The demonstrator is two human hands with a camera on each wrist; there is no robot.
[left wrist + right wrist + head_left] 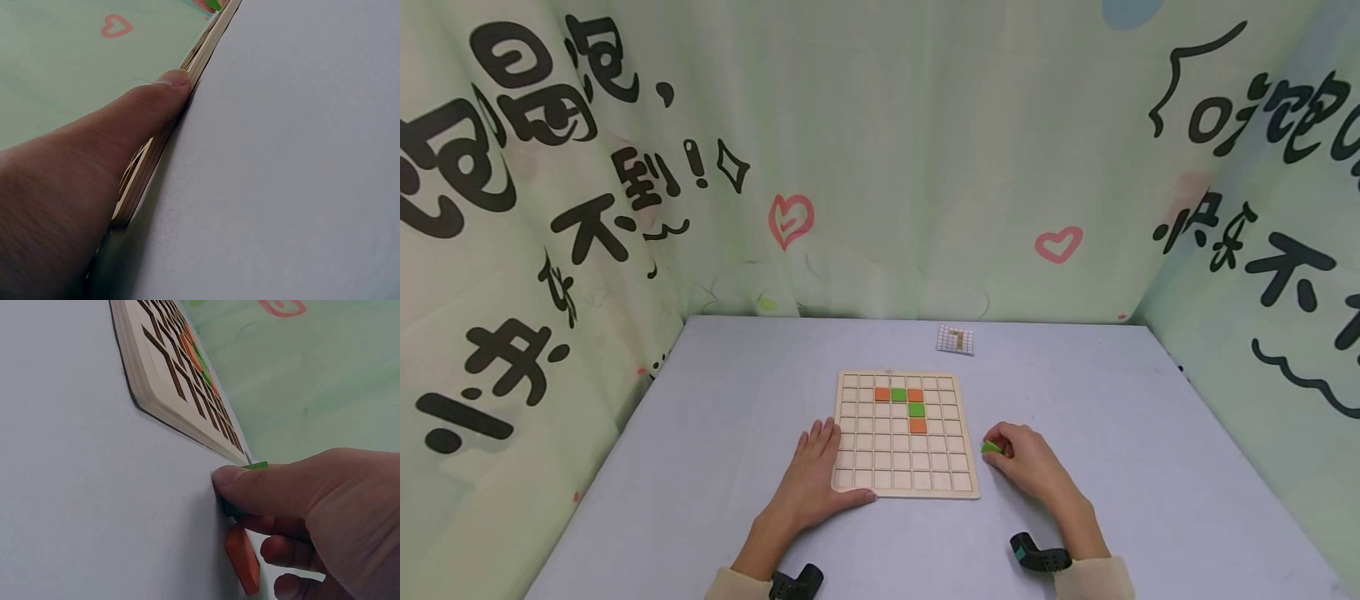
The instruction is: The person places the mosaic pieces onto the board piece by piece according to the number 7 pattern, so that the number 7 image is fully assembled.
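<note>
A square wooden grid board [857, 458] lies on the table in the head view. Three orange tiles [882, 394] and two green tiles [898, 395] sit in its upper cells. My left hand [812, 483] rests along the board's lower left corner, fingers straight by the left side and thumb at the front edge [147, 169]. To the right of the board, my right hand [1030, 462] pinches a green tile [992, 447] between thumb and fingers. In the right wrist view an orange tile [242, 559] shows just below those fingers; the head view hides it.
A small card [955, 340] with a grid pattern and a coloured figure lies behind the board, near the table's far edge. Curtains [925, 167] with black writing and red hearts enclose the white table [760, 375] at the back and sides.
</note>
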